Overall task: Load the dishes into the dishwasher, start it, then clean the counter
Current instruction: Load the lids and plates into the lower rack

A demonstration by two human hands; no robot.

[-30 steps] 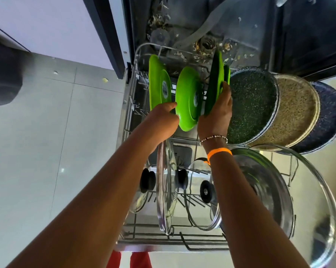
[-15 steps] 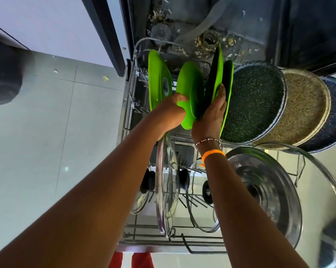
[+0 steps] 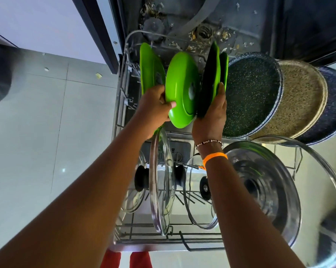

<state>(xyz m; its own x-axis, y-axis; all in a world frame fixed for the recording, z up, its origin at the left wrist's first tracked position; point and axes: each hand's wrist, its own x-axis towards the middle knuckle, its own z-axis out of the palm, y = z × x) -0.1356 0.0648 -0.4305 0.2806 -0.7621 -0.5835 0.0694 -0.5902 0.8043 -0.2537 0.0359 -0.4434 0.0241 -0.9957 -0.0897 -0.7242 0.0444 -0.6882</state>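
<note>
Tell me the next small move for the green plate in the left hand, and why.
Probably lower the green plate on edge into the rack gap beside the dark-faced plate. The left hand pinches its lower rim, and it appears not yet settled, while the right hand grips the neighbouring plate, seemingly keeping that gap open.

Left hand now grips middle green plate, tilting it.

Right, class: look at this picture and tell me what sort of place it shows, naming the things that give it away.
Most likely a home kitchen. An open dishwasher's wire rack is pulled out over a tiled floor, loaded with green plates, speckled pans and glass pot lids.
</note>
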